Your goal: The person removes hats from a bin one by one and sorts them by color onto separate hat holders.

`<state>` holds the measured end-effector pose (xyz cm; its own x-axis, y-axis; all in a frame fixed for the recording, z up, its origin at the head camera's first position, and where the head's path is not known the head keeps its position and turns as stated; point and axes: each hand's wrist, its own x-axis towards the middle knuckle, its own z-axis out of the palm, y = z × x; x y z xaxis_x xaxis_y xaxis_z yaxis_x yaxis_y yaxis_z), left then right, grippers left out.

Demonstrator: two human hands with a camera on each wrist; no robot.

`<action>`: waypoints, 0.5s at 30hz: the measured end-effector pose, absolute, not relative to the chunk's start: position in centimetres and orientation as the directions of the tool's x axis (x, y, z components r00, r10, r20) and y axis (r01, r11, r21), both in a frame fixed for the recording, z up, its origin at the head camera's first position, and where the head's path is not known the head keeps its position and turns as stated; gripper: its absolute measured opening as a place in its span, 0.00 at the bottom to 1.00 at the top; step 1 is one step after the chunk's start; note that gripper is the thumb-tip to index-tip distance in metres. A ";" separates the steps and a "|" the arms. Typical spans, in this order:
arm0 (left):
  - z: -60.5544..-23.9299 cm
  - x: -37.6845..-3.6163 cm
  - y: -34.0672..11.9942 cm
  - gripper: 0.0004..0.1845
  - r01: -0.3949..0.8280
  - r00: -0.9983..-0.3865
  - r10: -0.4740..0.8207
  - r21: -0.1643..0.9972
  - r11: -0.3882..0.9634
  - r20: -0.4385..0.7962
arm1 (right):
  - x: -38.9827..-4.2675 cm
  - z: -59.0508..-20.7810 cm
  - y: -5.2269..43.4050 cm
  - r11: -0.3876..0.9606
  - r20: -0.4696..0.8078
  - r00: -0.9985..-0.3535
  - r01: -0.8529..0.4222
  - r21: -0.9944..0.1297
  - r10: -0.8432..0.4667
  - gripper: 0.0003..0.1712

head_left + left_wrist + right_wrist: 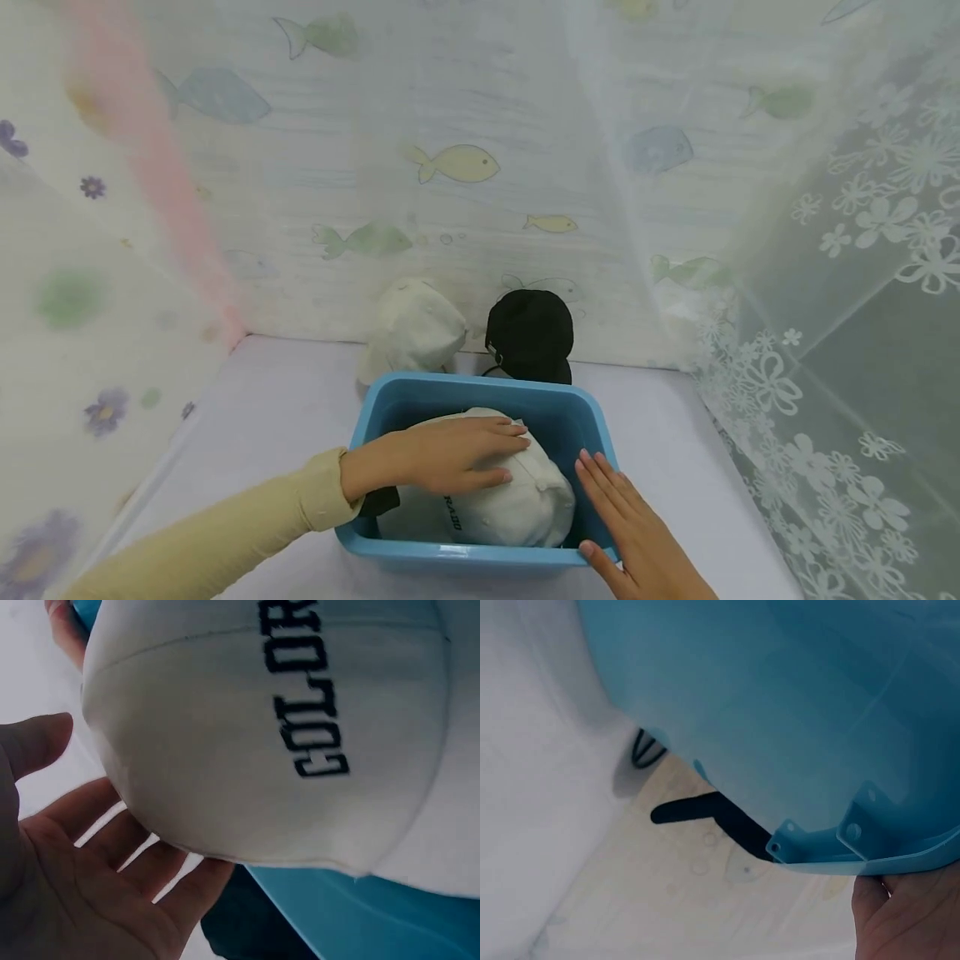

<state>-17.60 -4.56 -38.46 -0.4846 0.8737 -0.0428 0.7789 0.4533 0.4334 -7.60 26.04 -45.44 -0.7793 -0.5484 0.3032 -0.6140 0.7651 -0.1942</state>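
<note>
A pale table surface (262, 400) is enclosed by fish-patterned sheeting (450, 167) at the back and a sheer flowered curtain (862, 333) at the right. A blue plastic bin (420, 554) is set on the surface near the front edge. Inside the bin a white cap (510, 508) is lodged, lettered in black on its panel, with a dark item partly seen beneath it at the left. The left hand (442, 454), in a cream sleeve (225, 525), is laid over the crown of the white cap, fingers extended and slightly spread, not clamped. The right hand (630, 525) is rested flat on the bin's right rim, fingers straight and close together. Behind the bin, against the sheeting, a cream cap (412, 329) and a black cap (530, 335) are stood side by side, just apart.
</note>
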 end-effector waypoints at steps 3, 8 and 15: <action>-38.6 -17.7 -3.8 0.27 0.748 -0.517 0.855 0.465 0.473 -0.037 | -7.6 -45.4 26.1 0.761 0.299 -0.777 -0.618 -0.198 -0.553 0.48; -38.6 -17.3 -2.6 0.29 0.717 -0.564 0.825 0.476 0.509 -0.033 | -7.6 -45.5 26.2 0.760 0.308 -0.773 -0.621 -0.191 -0.554 0.49; -38.9 -16.6 -1.2 0.34 0.755 -0.572 0.820 0.378 0.536 -0.021 | -7.6 -45.6 26.3 0.758 0.315 -0.766 -0.628 -0.179 -0.560 0.49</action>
